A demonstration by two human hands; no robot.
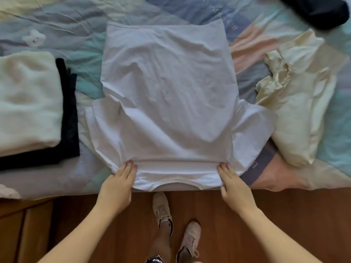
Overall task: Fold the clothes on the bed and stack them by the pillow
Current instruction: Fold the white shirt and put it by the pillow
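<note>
Wooden floor (284,205) at 6 o'clock; two beige sneakers (163,209) on it; wooden cabinet (19,224) at 8 o'clock.

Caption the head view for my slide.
Both hands, left and right, press a white T-shirt flat on the bed.
</note>
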